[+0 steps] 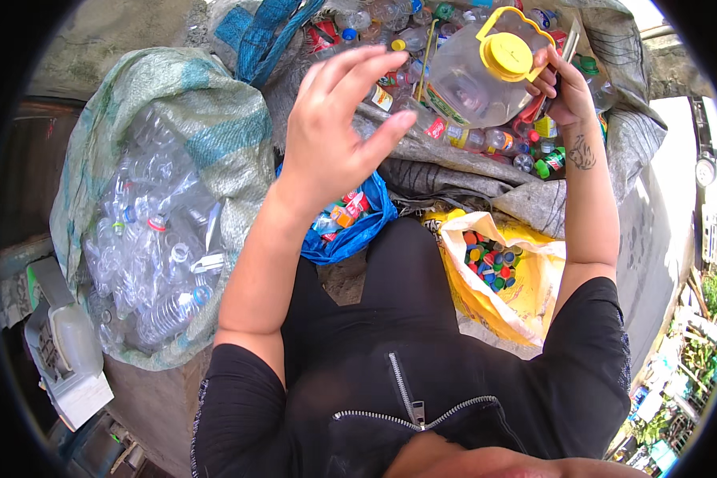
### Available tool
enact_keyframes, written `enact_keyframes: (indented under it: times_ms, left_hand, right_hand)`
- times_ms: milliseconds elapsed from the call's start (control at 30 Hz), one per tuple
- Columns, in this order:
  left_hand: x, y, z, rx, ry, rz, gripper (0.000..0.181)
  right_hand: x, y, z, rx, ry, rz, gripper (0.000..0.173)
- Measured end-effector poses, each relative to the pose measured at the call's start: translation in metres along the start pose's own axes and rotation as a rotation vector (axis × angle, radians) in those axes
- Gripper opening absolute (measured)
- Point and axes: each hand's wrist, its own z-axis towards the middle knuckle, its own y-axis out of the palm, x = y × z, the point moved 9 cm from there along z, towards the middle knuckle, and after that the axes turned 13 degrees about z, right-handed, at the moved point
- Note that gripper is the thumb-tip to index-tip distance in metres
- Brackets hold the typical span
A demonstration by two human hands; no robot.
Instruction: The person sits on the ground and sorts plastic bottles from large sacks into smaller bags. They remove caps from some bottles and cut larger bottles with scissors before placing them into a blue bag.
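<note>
My right hand (566,89) grips a large clear plastic jug (466,77) at its yellow carrying handle (489,24). The jug is tilted, and its yellow screw cap (509,55) is in place. A flat metal tool (571,39) is also held in that hand; its exact kind is hard to tell, and a red part shows below my fingers. My left hand (334,113) is raised left of the jug, apart from it, with spread fingers and nothing in it. Behind both hands lies a big grey woven sack (454,173) full of used plastic bottles (472,138).
On the left stands a green-white woven sack (227,131) of clear bottles (155,251). A blue bag (382,209) holds wrappers or labels (343,212). Near my right leg, a yellow sack (544,287) contains loose bottle caps (495,263). A grey wall (651,221) runs along the right.
</note>
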Motion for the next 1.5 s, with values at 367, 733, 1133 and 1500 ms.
enact_keyframes:
  times_ms: [367, 733, 1133, 1500]
  left_hand:
    - [0.042, -0.045, 0.034, -0.400, 0.079, 0.355, 0.045]
    - [-0.133, -0.164, -0.137, -0.194, -0.700, 0.535, 0.058]
    - [-0.034, -0.012, -0.277, -0.109, -0.988, -0.062, 0.061]
    - [-0.049, 0.060, -0.358, 0.017, -1.685, -0.846, 0.070]
  right_hand:
    - [0.033, 0.160, -0.023, 0.128, 0.085, -0.218, 0.030]
    - [0.179, 0.150, -0.106, 0.136, 0.197, -0.359, 0.023]
    - [0.270, 0.065, -0.137, 0.642, 0.084, -0.133, 0.033]
    - [0.278, 0.086, -0.121, 0.420, 0.192, -0.444, 0.029]
